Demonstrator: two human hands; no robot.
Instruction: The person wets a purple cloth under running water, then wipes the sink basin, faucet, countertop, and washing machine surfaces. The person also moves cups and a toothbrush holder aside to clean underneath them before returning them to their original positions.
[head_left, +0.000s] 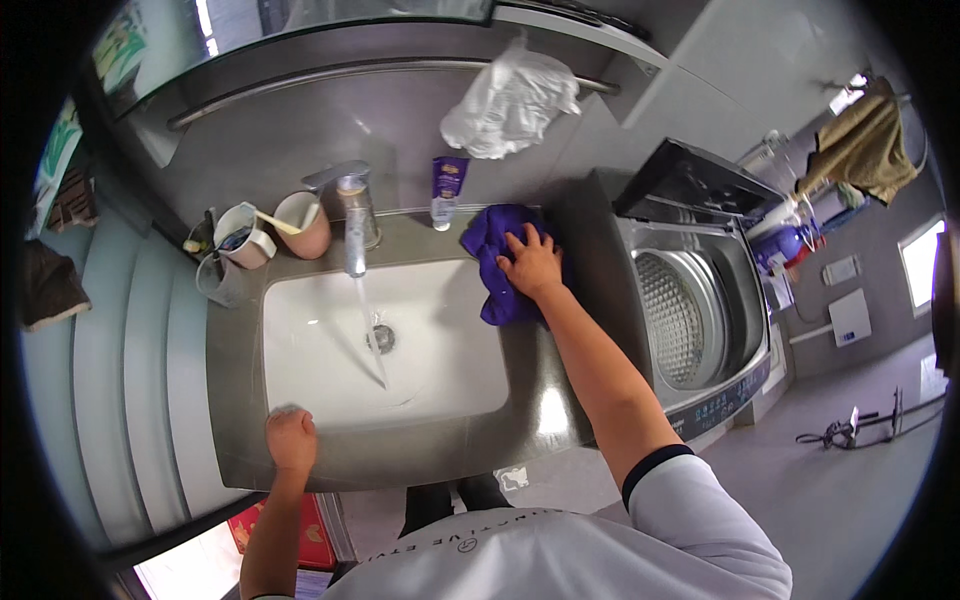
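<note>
My right hand lies with spread fingers on top of a crumpled purple cloth. The cloth covers the right rim of the white sink basin and part of the grey countertop. At the front left rim of the basin, my left hand is curled into a fist, and nothing shows in it. Water runs from the chrome faucet into the basin, falling near the drain.
Cups with toothbrushes, including a pink cup, stand left of the faucet. A purple squeeze tube stands behind the basin. Above it, a white plastic bag hangs from a metal rail. At right is a top-loading washing machine, lid raised.
</note>
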